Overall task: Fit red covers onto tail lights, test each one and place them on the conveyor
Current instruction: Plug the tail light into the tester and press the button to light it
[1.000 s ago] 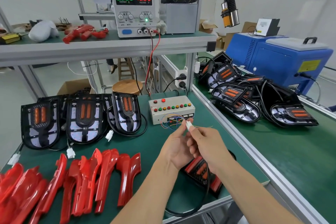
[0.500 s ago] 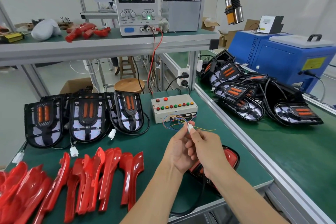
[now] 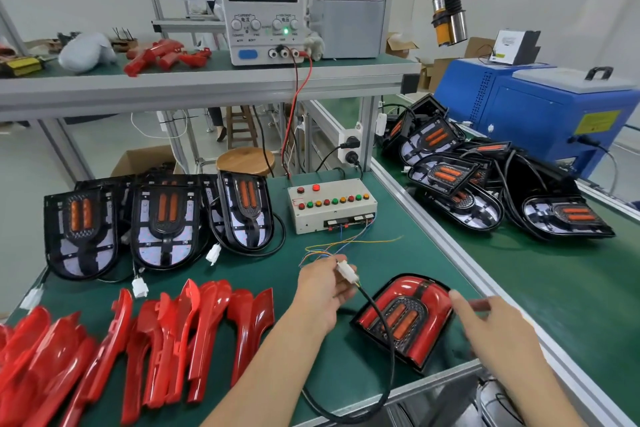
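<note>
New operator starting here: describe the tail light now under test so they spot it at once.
Start at the grey test box with coloured buttons on the green bench. The tail light under test lies nearer the front edge, between the left hand and right hand. Unlike the bare black lights behind, it alone wears a red cover.

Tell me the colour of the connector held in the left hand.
White, seen in the head view: the connector pinched by the left hand.

Left hand (image 3: 323, 284) curled in a pinch, forearm raised — right hand (image 3: 491, 324) blurred, fingers outstretched.
</note>
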Action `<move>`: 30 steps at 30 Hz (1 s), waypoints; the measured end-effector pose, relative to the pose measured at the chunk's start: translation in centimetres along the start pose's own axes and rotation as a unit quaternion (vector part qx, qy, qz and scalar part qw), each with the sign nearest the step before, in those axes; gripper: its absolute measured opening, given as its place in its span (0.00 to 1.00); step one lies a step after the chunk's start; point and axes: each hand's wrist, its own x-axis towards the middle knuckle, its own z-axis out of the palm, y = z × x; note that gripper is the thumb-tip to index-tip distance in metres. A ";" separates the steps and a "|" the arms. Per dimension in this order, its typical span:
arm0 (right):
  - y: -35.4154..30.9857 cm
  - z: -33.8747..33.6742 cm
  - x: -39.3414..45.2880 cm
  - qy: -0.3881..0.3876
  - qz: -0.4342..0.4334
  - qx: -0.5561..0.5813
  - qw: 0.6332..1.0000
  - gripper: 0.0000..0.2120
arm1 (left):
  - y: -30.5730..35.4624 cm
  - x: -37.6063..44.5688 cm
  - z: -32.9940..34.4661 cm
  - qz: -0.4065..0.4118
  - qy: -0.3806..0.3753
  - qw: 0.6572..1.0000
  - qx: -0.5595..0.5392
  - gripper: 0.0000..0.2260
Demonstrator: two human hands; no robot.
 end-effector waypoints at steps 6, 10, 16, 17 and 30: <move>1.0 2.8 -1.1 -0.172 0.139 0.302 0.927 0.25 | 0.8 -0.2 -1.0 -0.001 0.024 0.985 0.171 0.16; 0.3 3.4 -1.7 -0.206 0.153 0.362 0.896 0.29 | 1.6 0.1 -2.1 0.081 0.087 0.955 0.272 0.22; 0.8 3.3 -2.8 -0.262 0.106 0.400 0.872 0.26 | 3.5 1.5 -2.9 0.288 0.140 0.861 0.394 0.12; 0.9 3.3 -2.9 -0.266 0.100 0.407 0.868 0.25 | 4.0 1.9 -2.8 0.304 0.137 0.855 0.398 0.10; 1.4 4.7 -2.3 -0.238 0.039 0.473 0.847 0.21 | 3.1 4.3 -2.7 0.327 -0.147 0.737 0.573 0.10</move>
